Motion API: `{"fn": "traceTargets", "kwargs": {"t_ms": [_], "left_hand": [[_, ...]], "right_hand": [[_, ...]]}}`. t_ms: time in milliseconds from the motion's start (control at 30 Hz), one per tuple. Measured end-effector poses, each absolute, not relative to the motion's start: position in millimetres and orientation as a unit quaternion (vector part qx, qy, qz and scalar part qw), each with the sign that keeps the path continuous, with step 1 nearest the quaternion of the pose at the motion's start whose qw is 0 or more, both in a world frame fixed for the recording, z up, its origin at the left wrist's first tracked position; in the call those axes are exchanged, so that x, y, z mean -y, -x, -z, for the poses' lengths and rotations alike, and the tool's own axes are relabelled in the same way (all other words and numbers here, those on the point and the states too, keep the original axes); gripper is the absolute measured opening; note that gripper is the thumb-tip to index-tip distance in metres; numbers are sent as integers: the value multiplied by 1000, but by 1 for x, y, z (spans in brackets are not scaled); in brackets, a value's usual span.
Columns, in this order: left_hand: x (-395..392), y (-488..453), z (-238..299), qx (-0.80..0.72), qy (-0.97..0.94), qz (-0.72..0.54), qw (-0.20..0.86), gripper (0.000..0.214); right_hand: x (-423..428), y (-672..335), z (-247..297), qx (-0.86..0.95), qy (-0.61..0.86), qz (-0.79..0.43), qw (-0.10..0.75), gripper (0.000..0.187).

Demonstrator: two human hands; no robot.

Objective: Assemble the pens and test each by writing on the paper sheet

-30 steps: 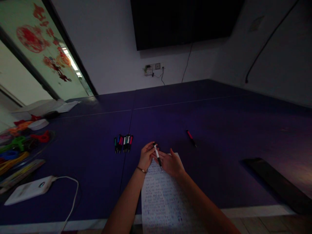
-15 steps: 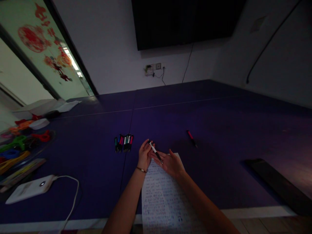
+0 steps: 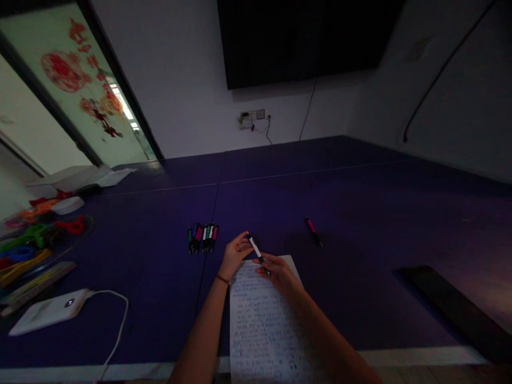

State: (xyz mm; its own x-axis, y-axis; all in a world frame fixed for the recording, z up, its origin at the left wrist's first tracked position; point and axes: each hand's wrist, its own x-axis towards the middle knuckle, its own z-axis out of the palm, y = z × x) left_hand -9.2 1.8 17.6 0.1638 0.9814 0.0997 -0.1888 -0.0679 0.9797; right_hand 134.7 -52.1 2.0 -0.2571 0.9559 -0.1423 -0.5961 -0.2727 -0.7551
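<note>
A white-and-black pen (image 3: 255, 247) is held at a slant above the top of a handwritten sheet of paper (image 3: 260, 320). My right hand (image 3: 278, 272) has its fingers closed around the pen's lower, dark part. At the pen's upper end, my left hand (image 3: 236, 254) is closed with its fingertips against it. Left of my hands, several pens (image 3: 203, 238) lie side by side in a row, with black, white, green, blue and pink parts. A single pink-and-black pen (image 3: 313, 231) lies apart on the right.
A white power bank (image 3: 50, 312) with a cable lies at the left of the purple table (image 3: 340, 197). Behind it are scissors (image 3: 72, 225) and other coloured items. A long black object (image 3: 452, 304) lies at the right edge. A dark screen (image 3: 312, 42) hangs on the wall.
My right hand has gone from flat with spread fingers to closed around the pen's lower part. My left hand has shifted slightly left, still at the pen's upper end.
</note>
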Motion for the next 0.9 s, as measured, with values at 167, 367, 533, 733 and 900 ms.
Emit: {"fn": "traceTargets", "kwargs": {"t_ms": [167,367,533,733,900], "left_hand": [[-15,1,-20,-387,-458,-553,579,56],[-62,-48,-28,-380,-478,-511,605,45],[-97,-112,-16,-445,-640,-377,500,33],[-121,-153,-5,-447,-734,-291,420,30],[-133,-162,-11,-421,-807,-221,351,30]], "right_hand": [[50,-135,7,277,418,-587,636,30],[61,-123,4,580,648,-273,412,23],[70,-109,-7,736,621,-183,196,21],[67,-112,-7,729,630,-193,184,23],[64,-111,-7,725,633,-204,177,21]]}}
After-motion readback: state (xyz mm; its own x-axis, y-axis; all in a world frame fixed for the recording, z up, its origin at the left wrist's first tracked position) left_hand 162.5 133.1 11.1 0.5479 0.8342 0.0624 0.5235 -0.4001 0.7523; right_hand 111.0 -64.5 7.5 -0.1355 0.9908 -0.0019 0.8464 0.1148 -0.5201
